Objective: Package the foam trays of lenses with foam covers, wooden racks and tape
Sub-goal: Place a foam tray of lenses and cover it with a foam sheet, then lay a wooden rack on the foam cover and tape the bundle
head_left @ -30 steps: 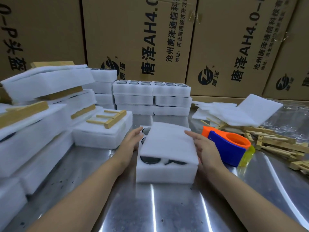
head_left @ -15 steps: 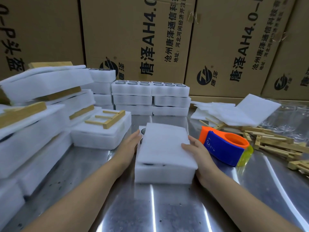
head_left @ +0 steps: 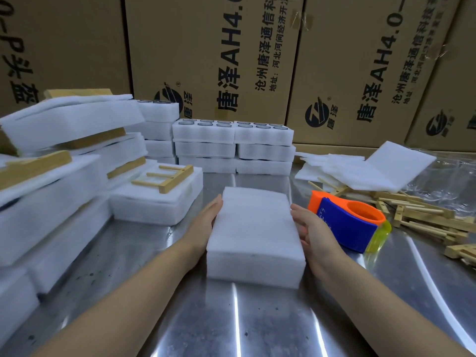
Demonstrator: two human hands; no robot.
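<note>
Two grips, left hand (head_left: 206,224) and right hand (head_left: 313,234), press flat-fingered against one covered foam tray (head_left: 255,269).

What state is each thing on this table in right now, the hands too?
Foam tray: covered, lenses hidden.
Foam cover: lying flat on the tray.
Left hand: open, flat against the tray's left side.
Right hand: open, against the tray's right side.
Tape dispenser: unheld, lying beside the right hand.
Wooden racks: loose pile, far right.
Rear trays: stacked, top ones uncovered, lenses showing.
</note>
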